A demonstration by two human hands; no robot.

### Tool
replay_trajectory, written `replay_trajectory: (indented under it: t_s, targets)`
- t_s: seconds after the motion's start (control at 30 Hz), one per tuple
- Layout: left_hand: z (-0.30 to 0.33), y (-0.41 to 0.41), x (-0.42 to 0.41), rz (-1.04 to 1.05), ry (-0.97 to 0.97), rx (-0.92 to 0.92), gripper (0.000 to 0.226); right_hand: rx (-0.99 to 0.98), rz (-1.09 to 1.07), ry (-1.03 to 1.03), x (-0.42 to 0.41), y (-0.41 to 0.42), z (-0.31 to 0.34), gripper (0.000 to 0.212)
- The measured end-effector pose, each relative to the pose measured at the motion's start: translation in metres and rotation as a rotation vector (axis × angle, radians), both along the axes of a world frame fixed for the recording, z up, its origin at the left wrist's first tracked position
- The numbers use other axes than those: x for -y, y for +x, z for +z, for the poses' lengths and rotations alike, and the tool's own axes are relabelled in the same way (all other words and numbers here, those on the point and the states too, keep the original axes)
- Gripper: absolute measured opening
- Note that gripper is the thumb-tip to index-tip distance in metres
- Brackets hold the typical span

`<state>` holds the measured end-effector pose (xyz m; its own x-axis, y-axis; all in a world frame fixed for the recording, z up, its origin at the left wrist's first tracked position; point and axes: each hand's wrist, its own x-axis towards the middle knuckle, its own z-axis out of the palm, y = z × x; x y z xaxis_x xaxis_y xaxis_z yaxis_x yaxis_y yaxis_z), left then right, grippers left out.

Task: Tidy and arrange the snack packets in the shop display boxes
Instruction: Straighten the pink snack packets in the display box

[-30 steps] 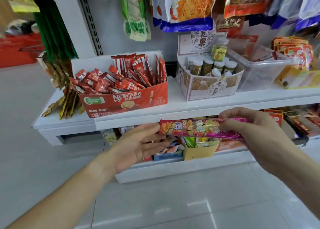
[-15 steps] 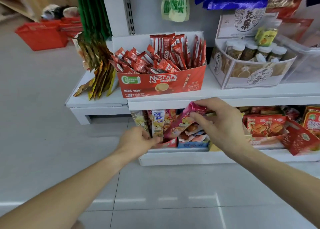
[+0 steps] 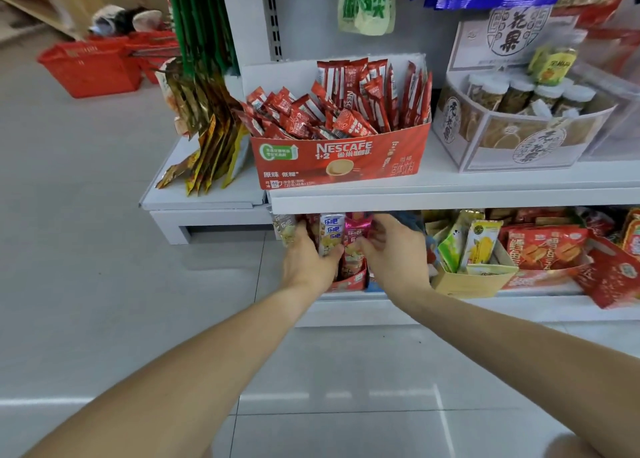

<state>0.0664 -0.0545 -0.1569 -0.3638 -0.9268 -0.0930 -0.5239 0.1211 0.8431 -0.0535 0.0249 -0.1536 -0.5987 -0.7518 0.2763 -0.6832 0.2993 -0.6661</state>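
Observation:
On the lower shelf a small red display box (image 3: 350,279) holds several tall snack packets standing upright. My right hand (image 3: 396,255) pinches the pink packet (image 3: 355,233), which stands in the box beside a white and blue packet (image 3: 331,233). My left hand (image 3: 307,262) grips the white and blue packet from the left, thumb across its front. More packets of the same kind (image 3: 286,229) stand behind my left hand, partly hidden.
Above sits a red Nescafe box (image 3: 337,160) of coffee sticks and a jar carton (image 3: 519,146). Right of my hands stand a yellow carton (image 3: 471,279) with green and yellow packets and red snack bags (image 3: 547,246). Red baskets (image 3: 90,64) stand on the floor far left.
The pink packet went from lying across in my right hand down into the lower-shelf box, now upright. My left hand moved in and took hold of the neighbouring packet. The view moved closer and lower.

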Motion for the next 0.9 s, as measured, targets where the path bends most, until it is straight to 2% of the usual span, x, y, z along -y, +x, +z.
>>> replay_trajectory:
  t_s: [0.13,0.23,0.37,0.47,0.53,0.6,0.67,0.73,0.77,0.9]
  targets:
    - [-0.008,-0.004,0.007,-0.041,0.046,-0.061,0.041,0.167,-0.059,0.109,0.012,-0.002,-0.017,0.033]
    - [-0.01,-0.008,0.013,-0.08,0.113,-0.109,0.034,0.191,-0.014,0.153,0.02,-0.006,-0.019,0.034]
    - [-0.015,-0.008,0.027,-0.097,0.234,-0.214,0.037,0.235,0.034,0.191,0.028,-0.009,-0.016,0.04]
    - [-0.018,-0.005,0.029,-0.114,0.22,-0.187,0.023,0.247,0.031,0.238,0.031,-0.01,-0.014,0.037]
    - [-0.022,-0.002,0.025,-0.127,0.152,-0.103,0.016,0.235,0.013,0.26,0.031,-0.007,-0.014,0.032]
    - [-0.024,0.003,0.021,-0.169,0.043,0.063,0.02,0.181,-0.017,0.249,0.028,-0.003,-0.015,0.033]
    - [-0.021,0.012,0.018,-0.213,-0.039,0.195,0.024,0.142,-0.064,0.211,0.021,-0.004,-0.013,0.042]
    - [-0.01,0.023,0.019,-0.198,-0.092,0.308,0.016,0.168,-0.1,0.228,0.013,-0.007,-0.011,0.048]
    - [-0.004,0.028,0.022,-0.174,-0.107,0.375,0.011,0.206,-0.11,0.259,0.009,-0.009,-0.012,0.046]
    - [0.002,0.048,0.034,-0.137,-0.03,0.626,0.025,0.33,-0.136,0.399,-0.001,-0.006,-0.014,0.035]
